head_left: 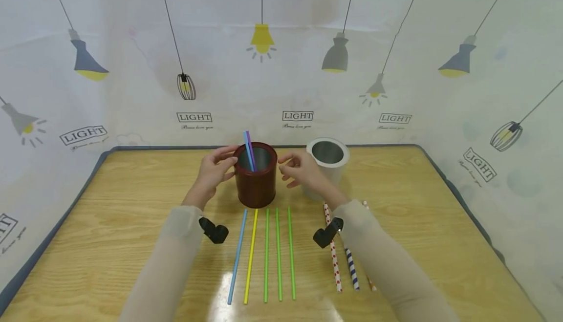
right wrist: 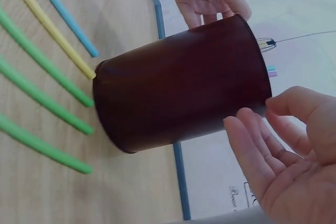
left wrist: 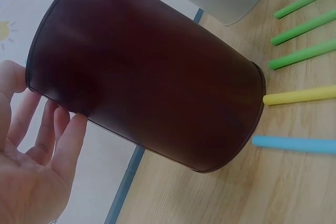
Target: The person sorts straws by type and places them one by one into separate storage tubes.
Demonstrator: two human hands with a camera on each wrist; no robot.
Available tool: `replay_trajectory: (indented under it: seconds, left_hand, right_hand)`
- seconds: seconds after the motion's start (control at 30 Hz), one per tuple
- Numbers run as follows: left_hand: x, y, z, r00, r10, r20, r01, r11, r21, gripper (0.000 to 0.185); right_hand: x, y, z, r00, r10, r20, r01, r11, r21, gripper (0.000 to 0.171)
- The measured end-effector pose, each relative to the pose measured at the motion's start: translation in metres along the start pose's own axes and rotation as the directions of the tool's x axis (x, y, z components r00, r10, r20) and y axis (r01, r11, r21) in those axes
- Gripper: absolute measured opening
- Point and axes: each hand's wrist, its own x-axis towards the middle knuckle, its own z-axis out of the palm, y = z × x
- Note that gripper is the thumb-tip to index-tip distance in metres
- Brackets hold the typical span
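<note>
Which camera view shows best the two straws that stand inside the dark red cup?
The head view: both straws, blue and purple, rise above the dark red cup. The right wrist view shows only their tips past the rim. The left wrist view shows none of them.

Left hand (head_left: pixel 214 170), right hand (head_left: pixel 300 169) open, palms facing.

Open hands (head_left: pixel 214 169) flanking dark-red cup (head_left: pixel 256 175)

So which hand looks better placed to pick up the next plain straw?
Probably the left. The left hand touches the dark red cup, and the blue straw and yellow straw lie on its side. The right hand hovers nearer the patterned straws.
</note>
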Motion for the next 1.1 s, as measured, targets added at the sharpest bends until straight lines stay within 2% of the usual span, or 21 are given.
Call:
replay_trajectory:
  seconds: [0.27, 0.5, 0.8, 0.93, 1.1]
  left_hand:
    - [-0.001, 0.002, 0.001, 1.0, 0.005, 0.0, -0.005, 1.0, 0.001, 0.039]
    - [-0.001, 0.002, 0.0, 1.0, 0.004, 0.008, -0.004, 1.0, 0.009, 0.04]
    - [0.0, 0.0, 0.0, 1.0, 0.0, 0.006, 0.0, 1.0, 0.0, 0.039]
    - [0.0, 0.0, 0.0, 1.0, -0.001, 0.002, 0.001, 1.0, -0.001, 0.04]
    - [-0.001, 0.002, 0.0, 1.0, -0.004, 0.0, 0.004, 1.0, 0.002, 0.04]
  right_hand:
    - [-0.012, 0.014, 0.0, 0.997, 0.061, 0.049, -0.061, 0.998, 0.007, 0.028]
    - [-0.019, 0.032, 0.005, 0.984, 0.176, 0.016, -0.177, 0.984, 0.008, 0.028]
    - [-0.033, 0.049, 0.015, 0.94, 0.329, -0.085, -0.328, 0.944, 0.033, 0.026]
    - [-0.037, 0.054, 0.016, 0.925, 0.365, -0.109, -0.358, 0.931, 0.077, 0.026]
    - [-0.04, 0.061, 0.018, 0.921, 0.369, -0.124, -0.358, 0.928, 0.102, 0.024]
